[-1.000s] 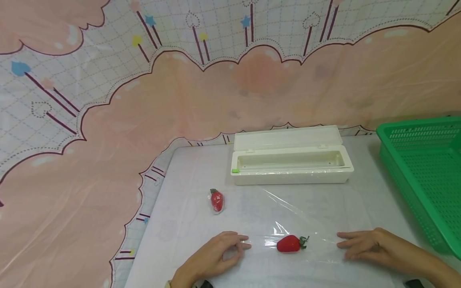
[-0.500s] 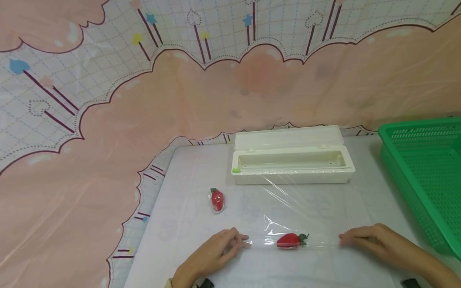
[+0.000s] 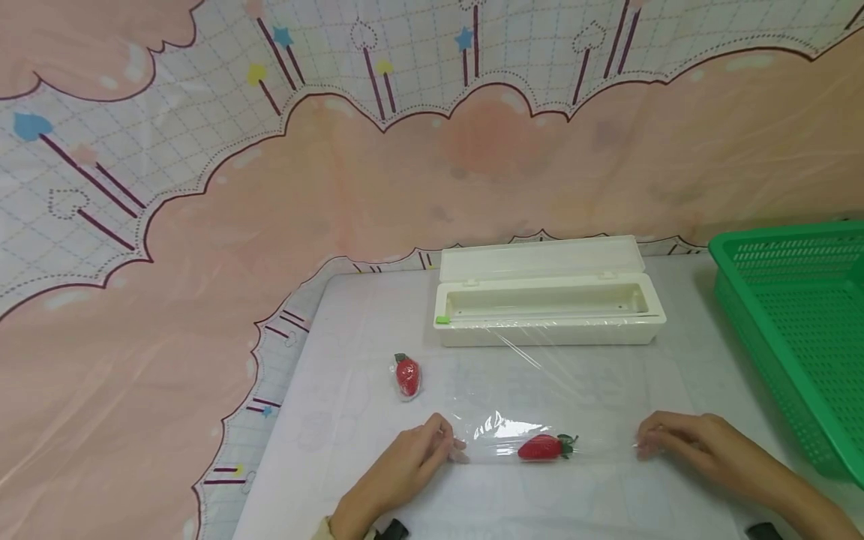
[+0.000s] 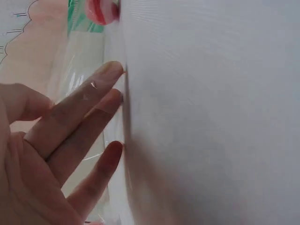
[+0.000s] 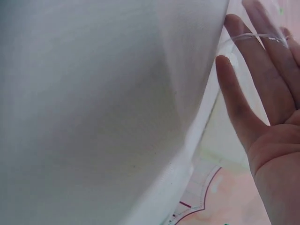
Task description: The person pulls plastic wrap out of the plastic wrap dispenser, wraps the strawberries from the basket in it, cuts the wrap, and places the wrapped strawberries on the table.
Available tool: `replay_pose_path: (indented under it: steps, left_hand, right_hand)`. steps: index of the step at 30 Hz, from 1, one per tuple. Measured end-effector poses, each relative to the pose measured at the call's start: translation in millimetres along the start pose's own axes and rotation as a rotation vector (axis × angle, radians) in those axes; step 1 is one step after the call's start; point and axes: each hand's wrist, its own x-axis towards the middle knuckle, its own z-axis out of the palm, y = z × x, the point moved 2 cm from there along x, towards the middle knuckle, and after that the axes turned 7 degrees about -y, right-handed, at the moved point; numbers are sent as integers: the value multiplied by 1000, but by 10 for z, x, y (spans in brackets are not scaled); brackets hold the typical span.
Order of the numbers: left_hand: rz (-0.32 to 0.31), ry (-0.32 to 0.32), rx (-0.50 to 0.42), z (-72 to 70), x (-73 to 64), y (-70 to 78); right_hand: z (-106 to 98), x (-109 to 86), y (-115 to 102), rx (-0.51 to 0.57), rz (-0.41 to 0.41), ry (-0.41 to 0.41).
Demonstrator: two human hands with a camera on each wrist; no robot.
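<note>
A sheet of cling film (image 3: 499, 425) stretches between the two hands, glossy with creases, and reaches back to the white dispenser box (image 3: 550, 335). Beneath it a red strawberry (image 3: 540, 448) lies on its side, its green leaves to the right. My left hand (image 3: 410, 463) pinches the film at its left edge; in the left wrist view the thumb (image 4: 33, 104) meets the forefinger while the other fingers stretch toward the table. My right hand (image 3: 702, 446) pinches the right edge, and film crosses its extended fingers (image 5: 262, 70) in the right wrist view.
A second strawberry (image 3: 408, 376), wrapped in film, lies left of the middle. The dispenser's lid (image 3: 540, 260) is raised at the back. A green basket (image 3: 756, 345) stands on the right. A patterned cloth (image 3: 472, 172) hangs behind the white table (image 3: 337, 330).
Both hands have drawn closer to the film's edges and moved slightly away from the body, the right now pinching its edge. The film has lifted and shifted over the strawberry.
</note>
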Motion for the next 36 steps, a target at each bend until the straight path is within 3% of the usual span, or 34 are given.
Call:
replay_pose_path:
  steps: [5,9,15,36]
  left_hand:
    - [-37,3,-25,-23,52,26]
    - [-61,32,-21,-34,82,34]
    - [-111,80,-27,-40,143,45]
    - [-220,144,-85,-36,301,-6]
  right_hand:
    - [0,17,2,-33,64,29]
    - [2,40,-7,-52,145,36]
    - [5,82,-6,-62,198,37]
    - [11,237,10,-48,400,-47]
